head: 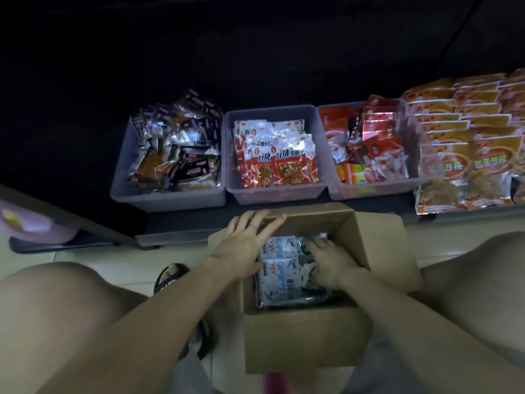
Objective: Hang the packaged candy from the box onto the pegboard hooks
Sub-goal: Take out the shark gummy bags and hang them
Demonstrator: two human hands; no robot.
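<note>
Reaching right hand (pixel 331 261) fingers (pixel 314 245) touch boxed candy packets (pixel 279 268).

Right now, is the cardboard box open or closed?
Open. The cardboard box has its flaps folded out, and blue-and-white candy packets show inside. The right hand reaches in; the left hand rests on a flap.

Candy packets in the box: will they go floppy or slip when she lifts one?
Probably floppy: the candy packets look like thin, flat film. Possibly slippery, since the wrappers shine and lie stacked. Likely light; the right hand rests on them without visibly denting the stack.
</note>
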